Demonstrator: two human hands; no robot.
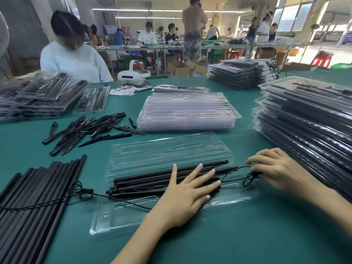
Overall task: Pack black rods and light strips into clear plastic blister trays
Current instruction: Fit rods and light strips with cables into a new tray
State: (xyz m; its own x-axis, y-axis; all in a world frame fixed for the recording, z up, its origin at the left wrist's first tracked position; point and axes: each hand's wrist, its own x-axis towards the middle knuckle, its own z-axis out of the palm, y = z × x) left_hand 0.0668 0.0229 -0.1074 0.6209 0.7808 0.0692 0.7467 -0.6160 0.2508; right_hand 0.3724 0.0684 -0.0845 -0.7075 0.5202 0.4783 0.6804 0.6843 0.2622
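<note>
Fingers [198, 174] flat on matte rods [152, 180]

Green table cover [238, 235], black rods [169, 171], black cord [236, 177], clear blister tray [133, 216], black spikes [91, 130]

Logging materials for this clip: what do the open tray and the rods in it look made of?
Blister tray: thin clear plastic, glossy; the green table shows through and the moulded edges glint. Black rods under the left hand: matte black, probably plastic or coated metal; cannot tell which.
</note>
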